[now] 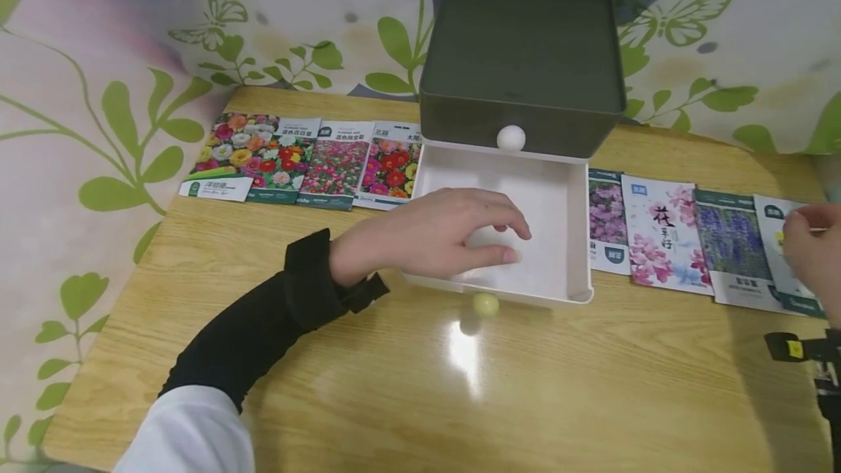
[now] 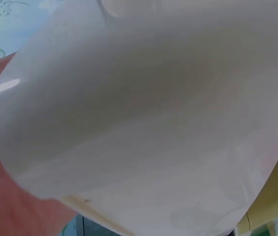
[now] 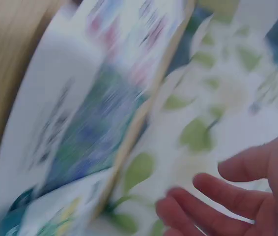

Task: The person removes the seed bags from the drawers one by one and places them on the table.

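My left hand (image 1: 447, 232) is over a pulled-out white drawer (image 1: 578, 239), palm down, its thumb and fingers bent loosely apart with nothing between them. The drawer sits low in a dark grey-green box (image 1: 522, 50) and has a pale yellow knob (image 1: 486, 304) at its front. At the right edge, my right hand (image 1: 815, 254) overlaps the last seed packet (image 1: 775, 221) in the head view. Its fingers (image 3: 217, 196) are loosely bent and hold nothing in the right wrist view. A pale surface fills most of the left wrist view.
Left of the box lie overlapping flower seed packets (image 1: 331, 166). More packets, one with pink blossoms (image 1: 663, 232), line the right side. A white knob (image 1: 510, 139) is on the box's closed upper front. Behind the wooden table (image 1: 591, 385) stands a leaf-patterned wall (image 1: 296, 13).
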Available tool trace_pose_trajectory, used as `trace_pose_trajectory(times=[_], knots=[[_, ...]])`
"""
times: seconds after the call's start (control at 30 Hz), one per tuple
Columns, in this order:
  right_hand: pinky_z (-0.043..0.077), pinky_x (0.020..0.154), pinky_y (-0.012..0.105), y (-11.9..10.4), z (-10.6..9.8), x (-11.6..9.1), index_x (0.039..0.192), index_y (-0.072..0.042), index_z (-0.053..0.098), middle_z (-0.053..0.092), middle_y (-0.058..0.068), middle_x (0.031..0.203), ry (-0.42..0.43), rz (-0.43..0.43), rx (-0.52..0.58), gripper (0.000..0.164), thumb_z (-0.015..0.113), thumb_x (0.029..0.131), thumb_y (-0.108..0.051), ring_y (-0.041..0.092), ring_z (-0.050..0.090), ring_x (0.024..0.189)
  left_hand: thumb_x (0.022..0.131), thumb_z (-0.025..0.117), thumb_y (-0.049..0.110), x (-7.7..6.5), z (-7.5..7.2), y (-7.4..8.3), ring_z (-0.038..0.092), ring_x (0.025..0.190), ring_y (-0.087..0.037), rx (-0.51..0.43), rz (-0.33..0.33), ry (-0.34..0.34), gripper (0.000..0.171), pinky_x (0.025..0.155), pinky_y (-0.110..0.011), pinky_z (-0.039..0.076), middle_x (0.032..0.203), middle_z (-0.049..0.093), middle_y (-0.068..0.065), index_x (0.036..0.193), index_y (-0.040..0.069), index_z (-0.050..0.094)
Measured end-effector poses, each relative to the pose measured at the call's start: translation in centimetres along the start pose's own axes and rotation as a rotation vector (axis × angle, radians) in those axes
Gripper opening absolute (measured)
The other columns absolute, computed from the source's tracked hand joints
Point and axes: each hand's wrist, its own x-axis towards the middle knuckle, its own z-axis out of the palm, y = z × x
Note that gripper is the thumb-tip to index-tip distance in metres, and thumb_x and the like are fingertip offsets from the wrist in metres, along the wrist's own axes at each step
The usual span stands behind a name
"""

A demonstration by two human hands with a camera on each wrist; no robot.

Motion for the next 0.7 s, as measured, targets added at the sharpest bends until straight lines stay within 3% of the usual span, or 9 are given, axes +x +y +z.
trace_pose_trajectory(times=[0.1, 0.2, 0.3, 0.4, 0.53, 0.7], knots=[[0.042, 0.072, 0.054, -4.5, -2.4, -5.7, 0.137, 0.011, 0.042, 0.043, 0.034, 0.130, -0.107, -0.139, -0.032, 0.048, 0.029, 0.108, -0.025, 0.049, 0.046, 0.106, 0.103, 0.055, 0.035, -0.2, -0.3, 0.1, 0.052, 0.117, -0.007, 0.004, -0.007, 0.045, 0.029, 0.102, -0.023, 0.035, 0.124, 0.062, 0.006, 0.123, 0.016, 0.066], [0.045, 0.063, 0.050, -6.9, -3.0, -9.4, 0.127, 0.012, 0.050, 0.054, 0.034, 0.116, -0.089, -0.331, -0.078, 0.048, 0.037, 0.107, -0.030, 0.047, 0.055, 0.091, 0.103, 0.057, 0.031, -0.3, -0.8, 0.0, 0.053, 0.115, -0.008, -0.010, 0.015, 0.138, 0.025, 0.101, -0.023, 0.036, 0.121, 0.063, 0.005, 0.120, 0.015, 0.066], [0.041, 0.049, 0.041, -8.4, -3.2, -12.0, 0.113, 0.011, 0.059, 0.063, 0.032, 0.096, -0.003, -0.537, -0.072, 0.040, 0.051, 0.103, -0.026, 0.040, 0.059, 0.068, 0.102, 0.059, 0.024, -0.3, -1.2, 0.0, 0.055, 0.107, -0.008, -0.031, 0.077, 0.301, 0.020, 0.097, -0.024, 0.039, 0.113, 0.064, 0.003, 0.115, 0.011, 0.067], [0.033, 0.041, 0.032, -9.8, -3.1, -14.3, 0.100, 0.008, 0.066, 0.067, 0.027, 0.082, 0.089, -0.734, -0.024, 0.026, 0.059, 0.097, -0.017, 0.034, 0.058, 0.055, 0.099, 0.062, 0.015, -0.3, -1.6, -0.1, 0.056, 0.104, -0.010, -0.020, 0.163, 0.520, 0.014, 0.096, -0.025, 0.041, 0.108, 0.064, -0.001, 0.108, 0.006, 0.067], [0.034, 0.042, 0.031, -11.2, -2.8, -17.2, 0.094, 0.001, 0.071, 0.070, 0.018, 0.078, 0.110, -0.873, 0.013, 0.017, 0.066, 0.093, -0.015, 0.027, 0.059, 0.053, 0.094, 0.062, 0.006, -0.2, -2.0, -0.4, 0.056, 0.107, -0.021, 0.081, 0.272, 0.768, 0.008, 0.097, -0.030, 0.042, 0.111, 0.064, -0.011, 0.099, 0.001, 0.067], [0.042, 0.046, 0.032, -12.5, -2.3, -20.0, 0.092, -0.004, 0.073, 0.070, 0.009, 0.077, 0.095, -0.990, 0.080, 0.012, 0.072, 0.087, -0.015, 0.020, 0.062, 0.060, 0.092, 0.060, 0.003, 0.2, -2.5, -1.2, 0.055, 0.111, -0.031, 0.229, 0.318, 0.876, 0.008, 0.099, -0.036, 0.041, 0.118, 0.061, -0.019, 0.096, 0.000, 0.066]])
